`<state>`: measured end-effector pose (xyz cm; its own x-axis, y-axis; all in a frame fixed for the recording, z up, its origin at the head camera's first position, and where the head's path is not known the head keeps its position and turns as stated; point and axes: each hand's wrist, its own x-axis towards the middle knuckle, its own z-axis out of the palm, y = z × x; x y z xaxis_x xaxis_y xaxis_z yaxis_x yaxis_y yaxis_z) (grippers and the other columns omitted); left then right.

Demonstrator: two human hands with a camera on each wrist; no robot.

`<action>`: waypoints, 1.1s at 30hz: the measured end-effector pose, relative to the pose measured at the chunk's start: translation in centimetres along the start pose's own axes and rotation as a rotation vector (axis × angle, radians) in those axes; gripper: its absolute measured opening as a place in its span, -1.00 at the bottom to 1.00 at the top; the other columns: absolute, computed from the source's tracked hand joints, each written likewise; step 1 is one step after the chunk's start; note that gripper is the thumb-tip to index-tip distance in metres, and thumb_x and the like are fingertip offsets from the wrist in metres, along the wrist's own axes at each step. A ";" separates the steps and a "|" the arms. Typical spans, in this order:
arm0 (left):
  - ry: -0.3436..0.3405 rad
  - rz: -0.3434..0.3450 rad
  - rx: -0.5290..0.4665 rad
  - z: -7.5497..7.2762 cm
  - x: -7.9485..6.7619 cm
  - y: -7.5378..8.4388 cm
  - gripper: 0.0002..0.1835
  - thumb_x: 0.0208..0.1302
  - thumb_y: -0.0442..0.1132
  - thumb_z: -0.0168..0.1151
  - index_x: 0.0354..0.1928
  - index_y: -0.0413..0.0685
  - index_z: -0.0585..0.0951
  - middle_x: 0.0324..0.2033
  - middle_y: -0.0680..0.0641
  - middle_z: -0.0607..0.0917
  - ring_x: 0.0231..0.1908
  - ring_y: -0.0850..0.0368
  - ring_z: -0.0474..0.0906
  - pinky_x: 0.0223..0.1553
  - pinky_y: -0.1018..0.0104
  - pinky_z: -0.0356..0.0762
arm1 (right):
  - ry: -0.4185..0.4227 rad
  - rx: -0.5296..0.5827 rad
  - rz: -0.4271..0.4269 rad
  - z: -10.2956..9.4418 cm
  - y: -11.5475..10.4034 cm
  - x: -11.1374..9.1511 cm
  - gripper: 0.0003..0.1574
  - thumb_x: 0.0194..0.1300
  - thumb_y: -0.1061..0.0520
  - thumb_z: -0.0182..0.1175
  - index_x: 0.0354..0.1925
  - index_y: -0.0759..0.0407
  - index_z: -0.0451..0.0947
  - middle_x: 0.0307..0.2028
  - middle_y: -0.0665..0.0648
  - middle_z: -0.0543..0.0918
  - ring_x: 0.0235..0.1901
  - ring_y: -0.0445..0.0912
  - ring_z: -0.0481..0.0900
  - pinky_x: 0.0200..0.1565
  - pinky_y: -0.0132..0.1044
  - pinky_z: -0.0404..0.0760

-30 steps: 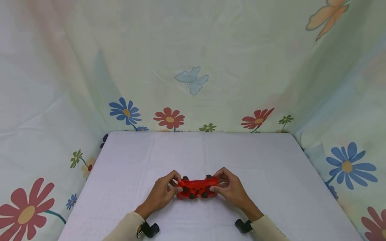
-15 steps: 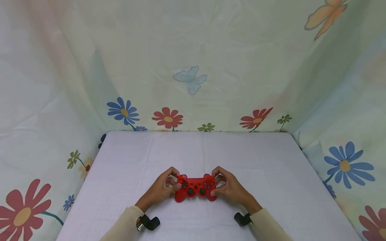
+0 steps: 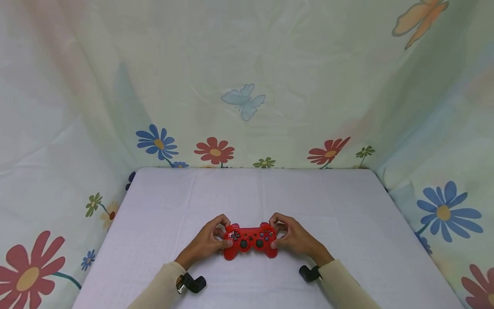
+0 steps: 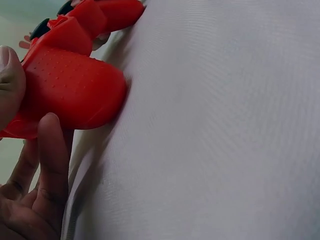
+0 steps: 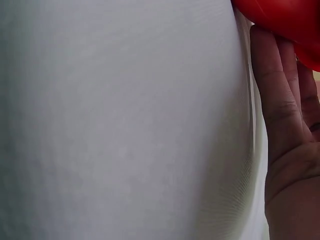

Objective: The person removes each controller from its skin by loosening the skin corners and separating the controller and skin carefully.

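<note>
A red game controller [image 3: 251, 236] with dark thumbsticks is at the near middle of the table, its button face turned up toward the head camera. My left hand [image 3: 207, 241] pinches its left end, thumb on the face and fingers at the far side. The right hand [image 3: 296, 237] grips the other end the same way. In the left wrist view, the dotted handle of the controller [image 4: 75, 85] comes down close to the cloth; whether it touches cannot be told. The right wrist view catches a red edge of the controller [image 5: 285, 17] above the straight fingers [image 5: 270, 75].
A white cloth covers the table [image 3: 251, 193]. Around its back and sides hangs a pale curtain [image 3: 247, 56] printed with flowers and butterflies. Each wrist carries a small black camera, the left camera [image 3: 194, 283] and the right camera [image 3: 308, 273].
The controller has tipped so that its face now shows more fully, where a second ago it was seen more edge-on. Both hands have kept their hold and shifted only slightly.
</note>
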<state>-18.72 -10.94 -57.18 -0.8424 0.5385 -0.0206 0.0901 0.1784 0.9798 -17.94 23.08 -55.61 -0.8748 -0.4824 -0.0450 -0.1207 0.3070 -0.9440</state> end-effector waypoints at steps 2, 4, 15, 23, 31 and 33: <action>0.006 0.008 0.009 0.0 -0.1 0.0 -0.55 0.28 -0.22 0.55 0.06 -0.01 0.47 0.01 -0.15 0.54 -0.24 0.09 0.65 -0.38 0.25 0.73 | 0.005 0.002 0.005 0.0 0.1 0.0 -0.40 0.10 0.17 0.64 -0.04 0.16 0.46 -0.01 0.19 0.50 -0.04 0.02 0.69 -0.16 -0.28 0.72; 0.017 0.021 0.019 0.1 -0.2 0.0 -0.59 0.30 -0.22 0.54 0.03 -0.01 0.48 -0.04 -0.15 0.55 -0.27 0.11 0.64 -0.42 0.25 0.73 | 0.016 -0.007 0.009 0.0 0.1 -0.1 -0.42 0.11 0.16 0.64 -0.06 0.15 0.47 -0.02 0.18 0.51 -0.03 0.01 0.69 -0.10 -0.27 0.71; 0.096 0.043 0.042 0.7 -0.3 -0.4 -0.69 0.35 -0.16 0.50 -0.08 -0.01 0.52 -0.13 -0.13 0.56 -0.27 0.10 0.64 -0.44 0.26 0.74 | 0.142 -0.112 -0.063 0.6 0.5 -0.5 -0.60 0.16 0.04 0.62 -0.27 0.00 0.53 -0.17 0.07 0.62 -0.03 -0.03 0.64 0.07 -0.21 0.64; 0.233 0.140 0.191 1.3 -0.2 -0.9 -0.70 0.31 -0.13 0.54 -0.28 0.09 0.52 -0.32 0.02 0.57 -0.22 0.09 0.54 -0.18 0.34 0.53 | 0.197 -0.162 -0.094 1.0 1.2 -0.5 -0.70 0.18 0.03 0.60 -0.33 -0.09 0.61 -0.24 -0.02 0.65 -0.14 -0.11 0.64 -0.03 -0.23 0.65; 0.303 0.096 0.310 1.9 -0.2 -0.6 -0.69 0.30 -0.16 0.54 -0.15 0.19 0.51 -0.26 0.13 0.55 -0.13 0.15 0.52 -0.14 0.37 0.50 | 0.214 -0.220 -0.032 1.2 0.4 -0.7 -0.60 0.21 -0.03 0.59 -0.19 -0.11 0.53 -0.24 -0.01 0.62 -0.16 0.02 0.61 -0.21 -0.30 0.62; 0.297 0.091 0.337 1.9 -0.2 -0.4 -0.66 0.30 -0.14 0.54 -0.09 0.17 0.52 -0.21 0.12 0.55 -0.09 0.15 0.51 -0.13 0.37 0.50 | 0.231 -0.240 -0.003 1.3 0.1 -0.7 -0.56 0.19 -0.02 0.61 -0.11 -0.12 0.53 -0.21 -0.03 0.62 -0.15 0.03 0.59 -0.24 -0.32 0.60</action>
<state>-17.62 -9.59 -57.98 -0.9345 0.3135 0.1688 0.2972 0.4255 0.8548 -16.71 22.37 -56.12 -0.9543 -0.2932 0.0584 -0.2060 0.5036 -0.8390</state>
